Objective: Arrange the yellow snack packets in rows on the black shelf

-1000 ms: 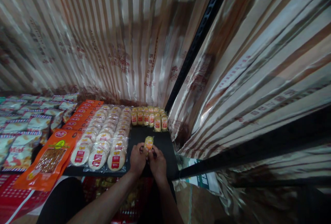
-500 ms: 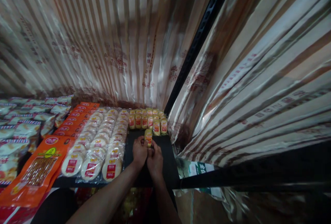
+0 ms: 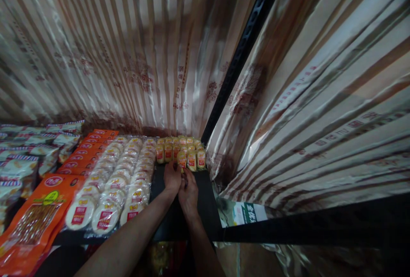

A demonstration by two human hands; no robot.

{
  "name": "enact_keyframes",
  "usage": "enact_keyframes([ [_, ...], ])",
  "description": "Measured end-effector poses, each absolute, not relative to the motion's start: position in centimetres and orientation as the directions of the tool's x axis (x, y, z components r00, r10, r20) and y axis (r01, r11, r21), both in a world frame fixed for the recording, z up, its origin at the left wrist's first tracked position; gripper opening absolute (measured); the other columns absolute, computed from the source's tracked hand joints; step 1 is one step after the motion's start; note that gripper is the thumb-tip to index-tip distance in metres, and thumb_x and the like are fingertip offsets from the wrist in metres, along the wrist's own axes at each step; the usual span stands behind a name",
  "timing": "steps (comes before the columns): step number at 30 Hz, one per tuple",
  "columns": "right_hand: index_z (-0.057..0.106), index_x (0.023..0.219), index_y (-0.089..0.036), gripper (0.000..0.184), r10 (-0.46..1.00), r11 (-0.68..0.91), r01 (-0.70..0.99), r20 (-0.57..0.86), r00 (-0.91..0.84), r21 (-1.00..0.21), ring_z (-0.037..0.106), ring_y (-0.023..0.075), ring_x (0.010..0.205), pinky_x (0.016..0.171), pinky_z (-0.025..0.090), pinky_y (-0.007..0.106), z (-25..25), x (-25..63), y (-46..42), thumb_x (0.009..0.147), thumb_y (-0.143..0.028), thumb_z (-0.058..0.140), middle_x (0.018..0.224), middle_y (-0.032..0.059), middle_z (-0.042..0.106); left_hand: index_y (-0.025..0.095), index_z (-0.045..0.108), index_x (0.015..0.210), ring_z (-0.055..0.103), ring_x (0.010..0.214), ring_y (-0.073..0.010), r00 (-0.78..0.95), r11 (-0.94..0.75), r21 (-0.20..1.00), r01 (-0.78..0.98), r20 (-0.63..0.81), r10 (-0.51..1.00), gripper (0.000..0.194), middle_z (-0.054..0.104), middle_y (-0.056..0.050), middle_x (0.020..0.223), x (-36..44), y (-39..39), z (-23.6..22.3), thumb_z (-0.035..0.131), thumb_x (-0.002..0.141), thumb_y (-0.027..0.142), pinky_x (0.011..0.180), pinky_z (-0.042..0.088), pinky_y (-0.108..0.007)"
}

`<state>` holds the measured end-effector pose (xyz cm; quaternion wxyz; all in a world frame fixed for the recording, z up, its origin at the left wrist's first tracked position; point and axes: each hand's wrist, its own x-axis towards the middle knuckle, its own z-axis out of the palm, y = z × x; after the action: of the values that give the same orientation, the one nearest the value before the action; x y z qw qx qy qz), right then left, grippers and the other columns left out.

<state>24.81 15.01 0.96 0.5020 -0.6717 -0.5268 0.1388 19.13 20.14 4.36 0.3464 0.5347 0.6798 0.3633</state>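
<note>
A small yellow snack packet [image 3: 182,160] with a red label stands upright in my fingers at the front of a group of matching yellow packets [image 3: 191,160]. My left hand [image 3: 173,179] pinches its lower left side. From the lower right, my right hand [image 3: 188,189] closes its fingers at the packet's bottom end, where the grip is partly hidden. Beneath both hands lies the black shelf [image 3: 203,200]. Left of my hands, round white crackers [image 3: 105,218] in clear wrappers with red labels run back in three rows.
Orange snack bags [image 3: 38,221] overlap in a row farther left, beside piled white and blue bags [image 3: 19,168]. A black slotted post [image 3: 237,63] rises at the shelf's back right corner. Striped plastic sheeting [image 3: 144,55] hangs behind and to the right.
My hands have moved the yellow packet away from me, from over the bare shelf to the front of the yellow group. The view has shifted slightly.
</note>
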Motion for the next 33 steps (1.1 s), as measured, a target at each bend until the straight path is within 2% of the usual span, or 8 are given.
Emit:
enact_keyframes([
  [6, 0.061, 0.104, -0.006, 0.04, 0.852, 0.097, 0.614, 0.384, 0.355, -0.783, 0.054, 0.0198, 0.109, 0.093, 0.044, 0.035, 0.7, 25.1, 14.9, 0.08, -0.018, 0.031, 0.115, 0.0181, 0.059, 0.01, 0.061, 0.093, 0.06, 0.085, -0.018, -0.172, 0.149, 0.864, 0.481, -0.074, 0.982, 0.021, 0.064, -0.01, 0.089, 19.2, 20.9, 3.9, 0.05, 0.077, 0.017, 0.078, 0.043, -0.028],
  [10, 0.06, 0.108, -0.011, 0.038, 0.806, 0.079, 0.694, 0.456, 0.378, -0.716, 0.05, 0.0207, 0.112, 0.094, 0.042, 0.04, 1.2, 25.7, 14.6, 0.081, -0.016, 0.033, 0.119, 0.0143, 0.057, 0.011, 0.06, 0.093, 0.059, 0.086, -0.0184, -0.156, 0.152, 0.868, 0.473, -0.087, 0.984, 0.02, 0.063, -0.01, 0.089, 19.4, 21.0, 3.8, 0.049, 0.078, 0.018, 0.078, 0.042, -0.029],
  [14, 0.051, 0.121, -0.012, 0.043, 0.75, 0.034, 0.779, 0.531, 0.395, -0.626, 0.031, 0.0228, 0.128, 0.1, 0.034, 0.047, 1.5, 26.8, 15.4, 0.083, -0.016, 0.031, 0.136, 0.0139, 0.041, 0.012, 0.059, 0.093, 0.058, 0.085, -0.018, -0.14, 0.119, 0.866, 0.486, -0.058, 0.989, 0.019, 0.062, -0.009, 0.09, 19.6, 20.9, 3.9, 0.05, 0.077, 0.019, 0.078, 0.042, -0.028],
  [17, 0.04, 0.13, -0.009, 0.047, 0.719, -0.033, 0.792, 0.536, 0.443, -0.61, 0.021, 0.0251, 0.133, 0.102, 0.029, 0.05, 1.2, 27.8, 16.7, 0.087, -0.022, 0.029, 0.141, 0.0164, 0.032, 0.013, 0.058, 0.092, 0.057, 0.084, -0.0174, -0.147, 0.089, 0.872, 0.482, -0.02, 0.989, 0.017, 0.061, -0.007, 0.089, 19.8, 20.9, 3.7, 0.05, 0.077, 0.019, 0.078, 0.042, -0.028],
  [20, 0.032, 0.135, -0.008, 0.051, 0.722, -0.066, 0.787, 0.514, 0.462, -0.614, 0.02, 0.0269, 0.133, 0.102, 0.028, 0.052, 0.5, 28.6, 17.9, 0.088, -0.027, 0.029, 0.142, 0.0181, 0.03, 0.015, 0.056, 0.091, 0.056, 0.08, -0.0164, -0.178, 0.1, 0.886, 0.454, -0.019, 0.984, 0.016, 0.06, -0.005, 0.086, 19.9, 20.9, 3.4, 0.052, 0.076, 0.019, 0.076, 0.043, -0.028],
  [23, 0.031, 0.136, -0.009, 0.052, 0.741, -0.063, 0.806, 0.514, 0.433, -0.588, 0.02, 0.0277, 0.133, 0.102, 0.029, 0.052, -0.3, 29.1, 18.5, 0.088, -0.028, 0.032, 0.143, 0.0179, 0.028, 0.017, 0.054, 0.086, 0.054, 0.077, -0.0155, -0.173, 0.059, 0.889, 0.455, 0.023, 0.985, 0.012, 0.057, -0.002, 0.081, 20.0, 20.8, 2.9, 0.053, 0.075, 0.019, 0.074, 0.043, -0.028],
  [29, 0.03, 0.137, -0.009, 0.052, 0.757, -0.057, 0.83, 0.518, 0.398, -0.555, 0.021, 0.026, 0.133, 0.102, 0.031, 0.049, -0.7, 29.1, 18.2, 0.086, -0.023, 0.034, 0.144, 0.0179, 0.026, 0.018, 0.051, 0.086, 0.051, 0.08, -0.0171, -0.122, -0.076, 0.831, 0.55, 0.17, 0.978, 0.009, 0.052, -0.003, 0.081, 20.0, 20.4, 2.2, 0.05, 0.077, 0.018, 0.075, 0.043, -0.03],
  [33, 0.028, 0.138, -0.011, 0.052, 0.765, -0.06, 0.832, 0.509, 0.394, -0.552, 0.02, 0.0254, 0.134, 0.102, 0.031, 0.049, -0.6, 28.9, 18.2, 0.087, -0.022, 0.033, 0.144, 0.0171, 0.025, 0.019, 0.051, 0.088, 0.051, 0.082, -0.0172, -0.078, -0.115, 0.805, 0.582, 0.196, 0.977, 0.009, 0.052, -0.003, 0.083, 20.0, 20.2, 2.1, 0.048, 0.08, 0.02, 0.076, 0.042, -0.03],
])
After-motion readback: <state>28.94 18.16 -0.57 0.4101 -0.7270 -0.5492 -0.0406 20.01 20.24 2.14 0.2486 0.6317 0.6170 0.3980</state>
